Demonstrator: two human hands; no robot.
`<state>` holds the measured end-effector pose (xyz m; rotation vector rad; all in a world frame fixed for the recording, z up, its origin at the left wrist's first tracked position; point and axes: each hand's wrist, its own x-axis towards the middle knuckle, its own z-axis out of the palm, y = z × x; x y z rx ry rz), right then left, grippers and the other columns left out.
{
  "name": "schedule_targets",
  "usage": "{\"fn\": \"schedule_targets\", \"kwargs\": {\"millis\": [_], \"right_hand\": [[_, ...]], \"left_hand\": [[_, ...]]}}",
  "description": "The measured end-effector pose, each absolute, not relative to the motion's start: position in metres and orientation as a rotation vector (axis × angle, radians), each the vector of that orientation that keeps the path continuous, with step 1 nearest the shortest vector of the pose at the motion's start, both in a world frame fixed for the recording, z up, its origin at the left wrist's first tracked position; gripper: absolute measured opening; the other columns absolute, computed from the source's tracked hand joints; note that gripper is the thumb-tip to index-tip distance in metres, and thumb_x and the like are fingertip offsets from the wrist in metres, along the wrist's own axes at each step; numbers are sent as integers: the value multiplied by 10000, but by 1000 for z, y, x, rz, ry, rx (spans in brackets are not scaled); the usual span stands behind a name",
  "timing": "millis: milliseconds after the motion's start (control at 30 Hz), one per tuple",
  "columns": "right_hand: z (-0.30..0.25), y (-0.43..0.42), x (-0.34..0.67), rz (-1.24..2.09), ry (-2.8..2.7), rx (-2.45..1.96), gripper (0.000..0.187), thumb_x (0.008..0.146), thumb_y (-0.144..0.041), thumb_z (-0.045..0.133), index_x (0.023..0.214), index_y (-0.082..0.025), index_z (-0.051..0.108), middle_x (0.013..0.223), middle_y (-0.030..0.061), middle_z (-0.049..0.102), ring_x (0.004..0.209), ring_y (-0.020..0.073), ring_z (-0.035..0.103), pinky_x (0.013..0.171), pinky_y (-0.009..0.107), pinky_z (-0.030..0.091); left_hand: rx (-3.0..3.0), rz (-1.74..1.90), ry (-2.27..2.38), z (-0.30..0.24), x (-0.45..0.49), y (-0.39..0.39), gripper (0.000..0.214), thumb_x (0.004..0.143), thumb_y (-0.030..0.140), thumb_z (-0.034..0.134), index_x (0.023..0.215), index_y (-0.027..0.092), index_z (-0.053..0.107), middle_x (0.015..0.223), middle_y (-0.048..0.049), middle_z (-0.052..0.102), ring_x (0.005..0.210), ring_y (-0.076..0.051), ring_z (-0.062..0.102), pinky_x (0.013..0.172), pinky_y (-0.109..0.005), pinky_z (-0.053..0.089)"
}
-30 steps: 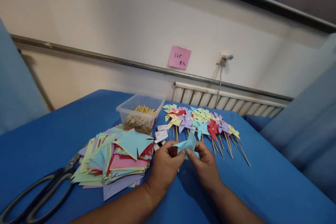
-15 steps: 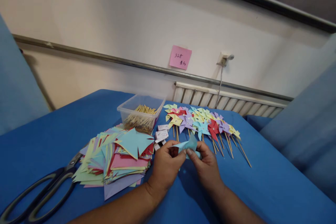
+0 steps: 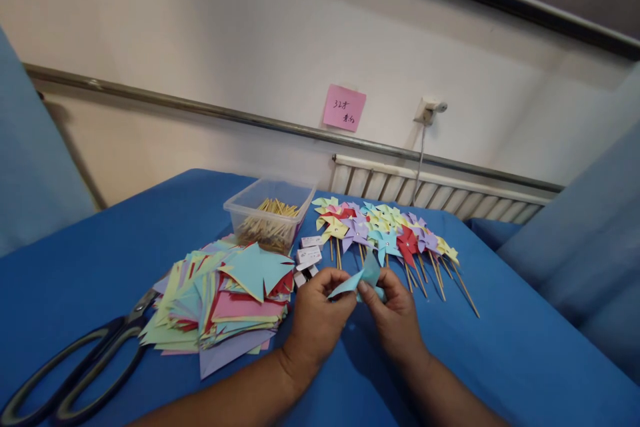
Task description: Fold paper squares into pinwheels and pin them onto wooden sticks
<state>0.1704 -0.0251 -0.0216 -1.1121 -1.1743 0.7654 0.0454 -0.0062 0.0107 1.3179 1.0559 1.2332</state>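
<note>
A light blue paper piece point(image 3: 369, 271), partly folded with corners curling up, is held above the table between both hands. My left hand point(image 3: 323, 310) has its fingers closed on the paper's left side. On the right side, my right hand point(image 3: 393, 310) pinches the folds with its thumb on top. Left of my hands lies a pile of cut coloured paper point(image 3: 220, 300), a light blue piece on top. Finished paper pinwheels point(image 3: 386, 245) on sticks lie beyond my hands. The paper's centre is partly hidden by my fingers.
A clear plastic box point(image 3: 260, 223) of thin wooden sticks point(image 3: 273, 213) stands behind the pile. Small white boxes point(image 3: 309, 255) sit beside it. Large scissors point(image 3: 95, 353) lie at left on the blue tablecloth point(image 3: 505, 347). A radiator point(image 3: 440, 197) runs along the wall.
My left thumb has drawn back slightly from the paper's middle, and the paper's left corner shows more. My right hand keeps its pinch. The objects on the table stay put.
</note>
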Motion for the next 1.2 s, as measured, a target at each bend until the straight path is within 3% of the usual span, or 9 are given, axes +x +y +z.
{"fn": "schedule_targets", "kwargs": {"millis": [567, 800, 1067, 1200], "right_hand": [[-19, -25, 171, 866, -1147, -1088, 174, 792, -359, 642, 849, -194, 650, 808, 15, 648, 782, 183, 558, 764, 302, 428], [-21, -21, 170, 865, -1116, -1093, 181, 758, -353, 677, 816, -181, 667, 787, 15, 667, 761, 179, 576, 753, 300, 444], [-30, -14, 172, 1120, -892, -922, 249, 751, -363, 695, 906, -168, 671, 827, 30, 684, 731, 162, 594, 743, 295, 447], [-30, -14, 172, 1051, -910, -965, 270, 751, -366, 688, 923, -160, 661, 816, 35, 669, 723, 166, 585, 713, 295, 452]], "left_hand": [[1187, 1150, 946, -5, 47, 6, 153, 623, 235, 716, 703, 151, 616, 552, 66, 547, 541, -89, 494, 517, -189, 358], [1188, 1168, 870, -13, 48, 11, 166, 647, 224, 704, 784, 158, 638, 662, 22, 651, 682, -146, 612, 648, -232, 449], [1088, 1162, 898, -5, 46, 5, 197, 614, 159, 694, 799, 166, 627, 794, -13, 685, 758, -159, 628, 716, -256, 469], [1097, 1170, 880, -4, 45, 6, 200, 627, 145, 660, 823, 160, 618, 831, -30, 680, 814, -172, 626, 757, -274, 467]]}}
